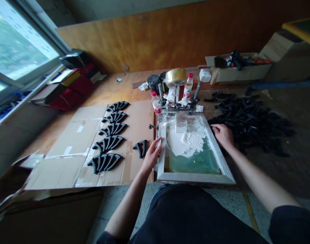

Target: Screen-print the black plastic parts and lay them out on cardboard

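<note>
A screen-printing frame (195,177) with a pale metal border lies in front of me. White paste (186,140) is smeared over the upper part of its green mesh (193,164). My left hand (152,154) is at the frame's left edge, thumb and forefinger apart. To its left, a few black curved parts (140,148) lie on cardboard. Beyond the frame's right side, my right hand (224,136) has its fingers bent together at the edge of a heap of black curved parts (248,115). Whatever is between those fingertips is too small to make out.
Several rows of black parts (106,162) lie on the cardboard sheet (66,166). Behind the frame stand a clamp (179,107), red-capped bottles (188,86) and a tape roll (175,76). An open carton (242,73) sits at the back right, and stacked boxes (66,89) by the window.
</note>
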{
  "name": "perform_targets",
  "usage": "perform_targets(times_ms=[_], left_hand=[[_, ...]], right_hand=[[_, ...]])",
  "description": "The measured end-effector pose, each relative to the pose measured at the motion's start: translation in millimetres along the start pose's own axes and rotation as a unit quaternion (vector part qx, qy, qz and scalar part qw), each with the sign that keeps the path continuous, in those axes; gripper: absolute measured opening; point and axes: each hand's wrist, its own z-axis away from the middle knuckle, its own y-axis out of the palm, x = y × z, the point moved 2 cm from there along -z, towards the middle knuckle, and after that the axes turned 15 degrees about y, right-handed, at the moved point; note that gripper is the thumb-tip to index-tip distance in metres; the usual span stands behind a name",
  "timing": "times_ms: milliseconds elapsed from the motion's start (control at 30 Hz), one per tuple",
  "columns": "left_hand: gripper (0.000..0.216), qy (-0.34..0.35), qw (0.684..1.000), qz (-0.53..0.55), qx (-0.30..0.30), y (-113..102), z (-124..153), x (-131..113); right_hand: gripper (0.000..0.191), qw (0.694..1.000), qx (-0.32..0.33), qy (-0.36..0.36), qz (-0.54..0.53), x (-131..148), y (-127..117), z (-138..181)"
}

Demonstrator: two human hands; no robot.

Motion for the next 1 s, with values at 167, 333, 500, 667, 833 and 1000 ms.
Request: perform_targets(times_ms=[167,333,500,667,833,1000], left_hand=[[0.061,-0.042,0.994,-0.098,0.003,15.1,2.9,61.2],[0.056,-0.050,0.988,-0.148,0.012,16.3,-1.8,72.7],[0.057,-0.040,0.991,-0.129,0.005,14.7,-0.2,75.5],[0.054,-0.049,0.992,-0.113,-0.001,15.4,-0.7,76.8],[0.053,-0.052,0.993,-0.105,-0.006,14.6,-0.5,73.7],[0.053,-0.064,0.994,-0.092,-0.014,15.1,-0.7,70.2]], right_hand=[[0.051,0.991,-0.030,-0.124,0.025,78.8,12.0,-23.3],[0.014,0.968,0.137,-0.144,0.154,124.9,48.6,6.0],[0.019,0.924,0.184,-0.299,0.150,103.7,46.5,66.3],[0.017,0.886,0.271,-0.364,0.092,99.4,27.5,67.1],[0.024,0.932,0.187,-0.307,0.055,99.7,35.7,60.9],[0.029,0.919,0.207,-0.332,0.049,88.4,41.0,80.7]])
